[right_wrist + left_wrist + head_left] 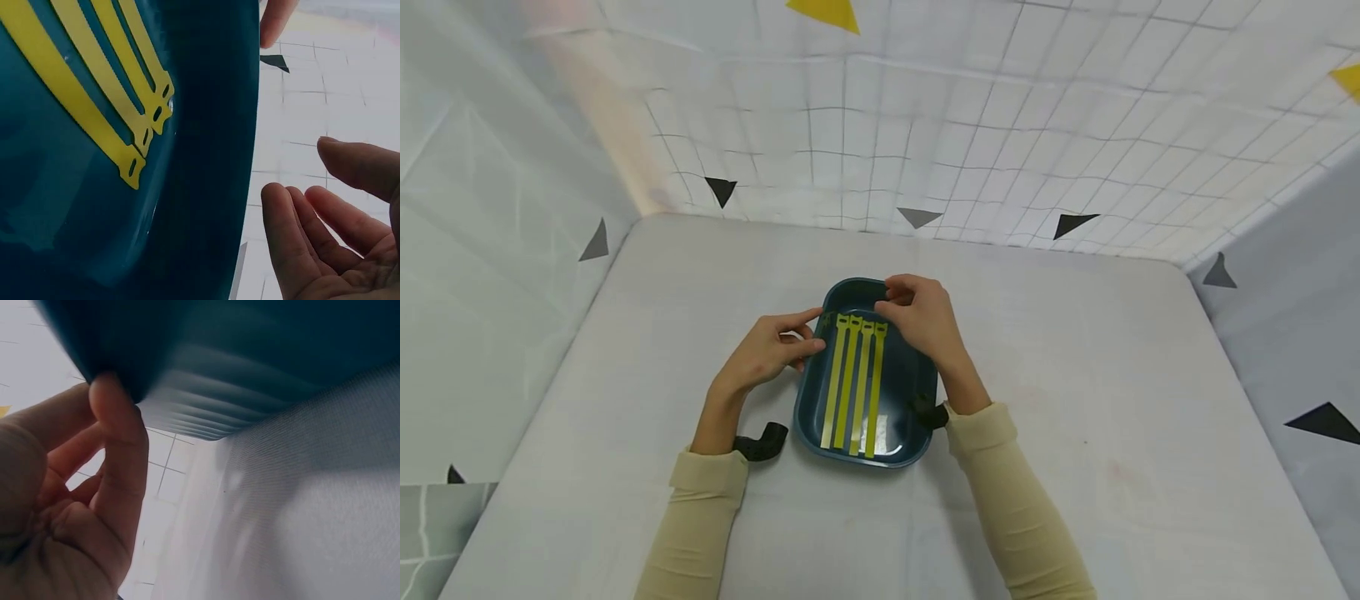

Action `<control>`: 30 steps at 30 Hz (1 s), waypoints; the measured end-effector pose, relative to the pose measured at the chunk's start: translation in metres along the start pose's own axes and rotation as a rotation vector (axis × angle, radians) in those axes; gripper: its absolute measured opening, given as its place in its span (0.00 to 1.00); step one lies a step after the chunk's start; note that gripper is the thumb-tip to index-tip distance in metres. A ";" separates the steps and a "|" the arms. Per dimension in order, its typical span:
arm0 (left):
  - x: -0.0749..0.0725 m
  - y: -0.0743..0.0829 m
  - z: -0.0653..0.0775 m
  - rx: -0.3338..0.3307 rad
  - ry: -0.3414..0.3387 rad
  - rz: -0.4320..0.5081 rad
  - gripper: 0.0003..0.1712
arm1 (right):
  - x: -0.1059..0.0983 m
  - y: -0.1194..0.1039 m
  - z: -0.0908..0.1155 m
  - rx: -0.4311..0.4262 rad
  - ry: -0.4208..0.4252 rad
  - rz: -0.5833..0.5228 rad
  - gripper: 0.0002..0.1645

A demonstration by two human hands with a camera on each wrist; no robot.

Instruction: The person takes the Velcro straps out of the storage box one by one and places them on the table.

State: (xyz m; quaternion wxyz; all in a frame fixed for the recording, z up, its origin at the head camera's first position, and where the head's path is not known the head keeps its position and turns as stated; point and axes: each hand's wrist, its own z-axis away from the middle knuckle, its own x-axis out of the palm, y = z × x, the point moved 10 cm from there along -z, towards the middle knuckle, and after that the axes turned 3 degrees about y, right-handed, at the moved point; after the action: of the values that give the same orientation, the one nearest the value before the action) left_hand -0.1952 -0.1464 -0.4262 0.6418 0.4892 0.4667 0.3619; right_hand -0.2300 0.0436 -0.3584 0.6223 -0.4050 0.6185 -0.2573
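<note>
Left hand (767,348) pinches the dark teal tray (906,371) by its rim, four yellow straps (847,383) lined up inside; right hand (925,315) hovers beside it, thumb and fingertips apart!

And it's smooth, glossy plastic on the tray (907,392), glare flashing at its six o'clock! Straps (855,383) look matt, finely rough-edged; the worktop (1075,375) matt, woven cloth; soft cloth sleeves (1011,492), four and eight o'clock.
</note>
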 end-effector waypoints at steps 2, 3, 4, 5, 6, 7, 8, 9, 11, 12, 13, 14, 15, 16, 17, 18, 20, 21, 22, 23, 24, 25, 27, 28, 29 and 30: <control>0.001 0.001 0.000 0.004 -0.006 0.004 0.34 | 0.000 0.002 -0.001 0.020 0.000 0.015 0.24; 0.001 0.002 0.001 0.006 -0.008 0.005 0.34 | 0.000 0.003 -0.001 0.034 -0.003 0.027 0.25; 0.000 0.002 0.001 0.008 -0.009 0.003 0.34 | 0.001 0.004 -0.001 0.045 -0.009 0.041 0.25; 0.000 0.002 0.001 0.007 -0.009 0.003 0.34 | 0.002 0.005 -0.002 0.058 -0.020 0.052 0.26; 0.000 0.002 0.001 0.005 -0.008 0.004 0.35 | 0.003 0.006 -0.002 0.072 -0.032 0.060 0.26; -0.001 0.002 0.001 0.003 -0.007 0.003 0.35 | 0.005 0.007 -0.002 0.085 -0.044 0.071 0.26; -0.001 0.002 0.002 0.000 -0.006 0.001 0.35 | 0.006 0.009 -0.003 0.098 -0.057 0.077 0.27; -0.001 0.002 0.002 -0.003 -0.005 -0.001 0.35 | 0.007 0.011 -0.003 0.114 -0.068 0.071 0.27; -0.001 0.001 0.002 -0.010 -0.004 -0.004 0.35 | 0.009 0.015 -0.004 0.144 -0.080 0.051 0.27; -0.001 0.001 0.002 -0.013 -0.004 -0.004 0.35 | 0.010 0.017 -0.004 0.157 -0.081 0.037 0.27; -0.001 0.001 0.002 -0.016 -0.005 -0.003 0.35 | 0.010 0.019 -0.004 0.166 -0.079 0.026 0.26; 0.000 0.001 0.002 -0.017 -0.006 -0.002 0.35 | 0.011 0.020 -0.004 0.173 -0.076 0.013 0.26; 0.000 0.001 0.002 -0.018 -0.007 -0.001 0.35 | 0.011 0.021 -0.004 0.174 -0.070 0.000 0.25; 0.000 0.000 0.002 -0.020 -0.008 0.004 0.35 | 0.012 0.021 -0.005 0.170 -0.064 -0.010 0.25; 0.000 0.000 0.001 -0.020 -0.008 0.006 0.35 | 0.013 0.021 -0.005 0.164 -0.060 -0.019 0.24; 0.000 0.000 0.001 -0.020 -0.008 0.009 0.34 | 0.015 0.021 -0.006 0.154 -0.056 -0.027 0.23; 0.000 0.000 0.001 -0.019 -0.007 0.012 0.34 | 0.017 0.021 -0.006 0.138 -0.046 -0.035 0.22; 0.001 0.000 0.001 -0.019 -0.007 0.015 0.34 | 0.019 0.021 -0.007 0.134 -0.042 -0.038 0.22; 0.001 0.000 0.001 -0.018 -0.007 0.016 0.34 | 0.020 0.021 -0.007 0.132 -0.040 -0.041 0.22; 0.001 0.000 0.001 -0.018 -0.007 0.014 0.34 | 0.022 0.021 -0.007 0.133 -0.039 -0.042 0.21; 0.001 0.000 0.001 -0.018 -0.007 0.015 0.34 | 0.022 0.022 -0.007 0.134 -0.036 -0.043 0.21; 0.001 0.000 0.001 -0.018 -0.008 0.016 0.34 | 0.023 0.022 -0.008 0.137 -0.033 -0.045 0.21; 0.000 0.000 0.001 -0.020 -0.008 0.016 0.34 | 0.026 0.023 -0.009 0.141 -0.034 -0.051 0.22; 0.000 0.000 0.001 -0.020 -0.008 0.017 0.34 | 0.027 0.023 -0.009 0.141 -0.035 -0.057 0.22; 0.000 0.000 0.001 -0.021 -0.008 0.018 0.34 | 0.029 0.023 -0.010 0.138 -0.035 -0.060 0.21; 0.000 0.000 0.001 -0.022 -0.008 0.019 0.34 | 0.030 0.023 -0.011 0.134 -0.035 -0.062 0.21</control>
State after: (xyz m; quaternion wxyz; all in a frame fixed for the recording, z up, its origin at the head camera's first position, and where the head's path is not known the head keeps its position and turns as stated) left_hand -0.1945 -0.1469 -0.4263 0.6455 0.4880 0.4553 0.3713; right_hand -0.2414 0.0291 -0.3932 0.6505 -0.3859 0.5761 -0.3099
